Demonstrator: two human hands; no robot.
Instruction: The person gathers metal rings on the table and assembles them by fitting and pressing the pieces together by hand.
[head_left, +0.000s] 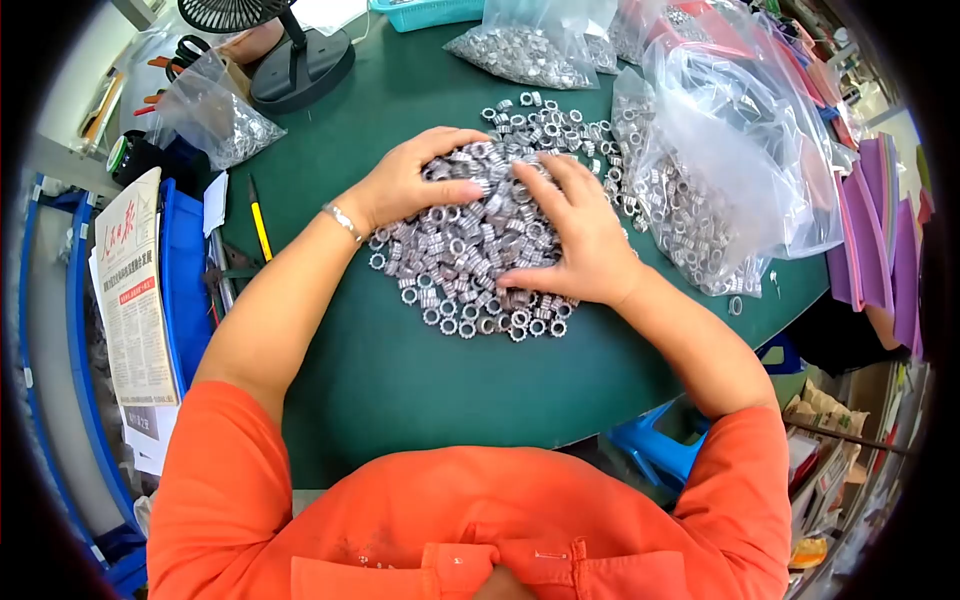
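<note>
Watching through the head camera, I see the left hand and right hand resting on a heap of small metal rings in the upper middle of the green table. The left hand curves over the heap's far left part, its thumb well apart from its fingers; the right covers the right side, fingers spread and thumb reaching toward the near part. Neither looks pressed shut, though I cannot tell whether single rings are caught under the fingertips. A bracelet circles the left wrist. Just beyond the heap I can make out looser rings, and to their right a large clear bag with more rings inside. Farther back sit another filled bag and a black fan. Left of the heap lies a yellow-and-black pen, with a newspaper against a blue bin beyond the table's left side.
</note>
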